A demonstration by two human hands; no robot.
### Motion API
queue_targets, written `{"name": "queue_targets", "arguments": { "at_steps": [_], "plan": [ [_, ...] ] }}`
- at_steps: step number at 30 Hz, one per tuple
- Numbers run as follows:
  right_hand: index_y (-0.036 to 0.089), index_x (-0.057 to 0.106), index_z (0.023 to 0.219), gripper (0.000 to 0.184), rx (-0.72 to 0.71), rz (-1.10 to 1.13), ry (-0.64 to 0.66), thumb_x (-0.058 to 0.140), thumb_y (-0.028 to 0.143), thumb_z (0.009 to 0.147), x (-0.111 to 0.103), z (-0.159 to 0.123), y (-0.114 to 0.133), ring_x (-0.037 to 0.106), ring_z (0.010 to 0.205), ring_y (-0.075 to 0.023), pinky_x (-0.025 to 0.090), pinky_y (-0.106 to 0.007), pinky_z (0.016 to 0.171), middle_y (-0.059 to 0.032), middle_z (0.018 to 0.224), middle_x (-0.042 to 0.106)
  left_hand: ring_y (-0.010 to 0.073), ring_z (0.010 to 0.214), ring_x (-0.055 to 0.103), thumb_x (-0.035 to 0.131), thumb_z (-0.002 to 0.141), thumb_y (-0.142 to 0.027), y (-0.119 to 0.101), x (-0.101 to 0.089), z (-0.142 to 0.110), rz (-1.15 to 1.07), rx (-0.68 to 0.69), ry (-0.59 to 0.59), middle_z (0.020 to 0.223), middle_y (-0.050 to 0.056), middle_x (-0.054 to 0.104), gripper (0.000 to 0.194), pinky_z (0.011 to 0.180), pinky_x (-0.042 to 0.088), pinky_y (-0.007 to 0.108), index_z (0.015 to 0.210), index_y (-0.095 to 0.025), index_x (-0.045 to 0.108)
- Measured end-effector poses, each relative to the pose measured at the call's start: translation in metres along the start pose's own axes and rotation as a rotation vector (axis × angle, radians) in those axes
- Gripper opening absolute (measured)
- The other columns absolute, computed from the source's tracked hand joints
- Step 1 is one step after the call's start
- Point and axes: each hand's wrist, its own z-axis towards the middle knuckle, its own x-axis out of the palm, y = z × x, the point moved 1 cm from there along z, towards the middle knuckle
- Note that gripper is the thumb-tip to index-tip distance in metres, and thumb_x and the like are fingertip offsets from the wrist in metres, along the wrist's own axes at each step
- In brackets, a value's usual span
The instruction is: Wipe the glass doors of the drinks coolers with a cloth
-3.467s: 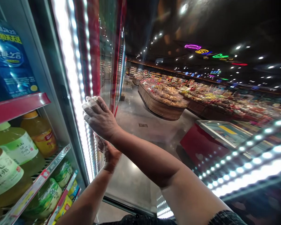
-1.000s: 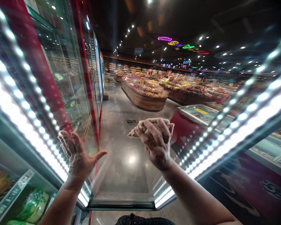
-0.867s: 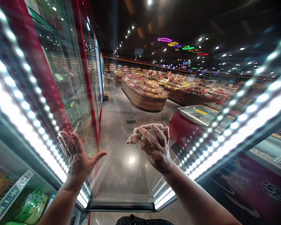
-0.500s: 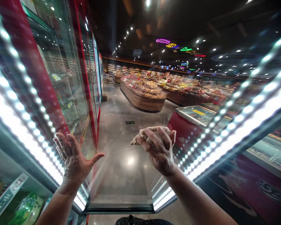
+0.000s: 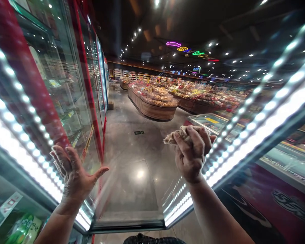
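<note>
My right hand [image 5: 191,154] is wrapped round a crumpled, light beige cloth [image 5: 171,136], part of which sticks out to the left of the fingers. The cloth is up against or close to the glass door [image 5: 132,189], near the lit strip on the door's right side. My left hand [image 5: 75,173] is open with fingers and thumb spread, beside the left light strip [image 5: 22,135]; whether it touches the door there I cannot tell. Through the glass the grey shop floor shows.
At the lower left is a cooler shelf with a price rail [image 5: 6,211] and green packages [image 5: 25,228]. Red-framed cooler doors [image 5: 91,101] run along the left. Beyond the glass stand a wooden display island [image 5: 152,108] heaped with goods and a chest freezer [image 5: 292,162] at the right.
Both hands were earlier together on the left strip; they have since come apart. In the last half second my right hand has moved right and up with the cloth. My left hand stays spread.
</note>
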Motion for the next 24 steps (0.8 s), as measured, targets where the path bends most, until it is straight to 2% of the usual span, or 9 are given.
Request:
{"name": "queue_targets", "arguments": {
  "at_steps": [2,6,8,12,15,18,21,24],
  "plan": [
    [0.035,0.066,0.136,0.050,0.010,-0.002,0.008,0.071,0.014,0.091,-0.001,-0.005,0.001,0.049,0.142,-0.0300,0.038,-0.054,0.122,-0.0073,0.149,0.057,0.0489,0.154,-0.023,0.057,0.061,-0.096,0.002,0.001,0.000,0.019,0.009,0.005,0.167,0.029,-0.020,0.150,0.123,-0.005,0.070,0.164,-0.010,-0.011],
    [0.040,0.069,0.131,0.047,-0.043,0.009,0.138,0.071,0.016,0.091,-0.005,-0.013,0.004,0.045,0.146,-0.0292,0.032,-0.055,0.126,-0.0023,0.146,0.060,0.0495,0.153,-0.024,0.054,0.065,-0.096,0.005,0.001,0.000,0.056,0.056,0.004,0.166,0.027,-0.027,0.147,0.122,-0.007,0.070,0.163,-0.011,-0.016],
    [0.040,0.069,0.131,0.047,-0.030,-0.003,0.094,0.071,0.015,0.091,-0.007,-0.007,-0.007,0.044,0.146,-0.0303,0.031,-0.057,0.126,-0.0021,0.146,0.059,0.0507,0.153,-0.023,0.055,0.064,-0.096,0.005,0.001,0.000,0.064,0.091,-0.016,0.166,0.026,-0.028,0.149,0.121,-0.008,0.072,0.162,-0.010,-0.016],
    [0.031,0.067,0.135,0.042,0.067,-0.111,-0.125,0.066,0.018,0.095,-0.009,0.007,-0.030,0.046,0.144,-0.0334,0.036,-0.061,0.121,-0.0096,0.144,0.059,0.0559,0.153,-0.015,0.060,0.061,-0.095,0.005,0.002,0.001,0.059,0.093,-0.034,0.168,0.028,-0.021,0.153,0.119,-0.001,0.077,0.163,-0.010,-0.015],
    [0.028,0.069,0.129,0.034,0.041,-0.161,-0.086,0.066,0.023,0.096,-0.010,-0.003,-0.024,0.048,0.143,-0.0331,0.038,-0.058,0.121,-0.0110,0.139,0.062,0.0582,0.153,-0.009,0.060,0.057,-0.097,0.005,0.002,0.000,0.009,0.016,-0.020,0.170,0.026,-0.015,0.154,0.119,0.006,0.079,0.163,-0.015,-0.015],
    [0.032,0.071,0.124,0.032,0.004,-0.163,0.002,0.068,0.021,0.094,-0.011,-0.017,-0.018,0.050,0.142,-0.0311,0.038,-0.055,0.122,-0.0064,0.135,0.065,0.0595,0.152,-0.011,0.058,0.059,-0.097,0.002,0.000,-0.002,-0.006,-0.009,-0.007,0.170,0.023,-0.016,0.151,0.117,0.006,0.082,0.163,-0.018,-0.017],
    [0.033,0.068,0.130,0.039,0.040,-0.175,-0.060,0.067,0.019,0.094,-0.014,-0.013,-0.030,0.051,0.141,-0.0317,0.037,-0.058,0.121,-0.0074,0.137,0.064,0.0604,0.151,-0.013,0.057,0.062,-0.096,-0.002,-0.001,-0.003,0.013,0.009,-0.003,0.170,0.021,-0.019,0.147,0.115,0.006,0.085,0.163,-0.019,-0.019],
    [0.027,0.062,0.139,0.042,0.095,-0.190,-0.119,0.063,0.021,0.097,-0.014,-0.009,-0.041,0.046,0.145,-0.0349,0.037,-0.064,0.119,-0.0134,0.144,0.058,0.0583,0.152,-0.010,0.062,0.063,-0.091,-0.005,0.000,-0.002,-0.037,-0.046,0.013,0.172,0.019,-0.013,0.145,0.115,0.009,0.086,0.163,-0.024,-0.017]
  ]
}}
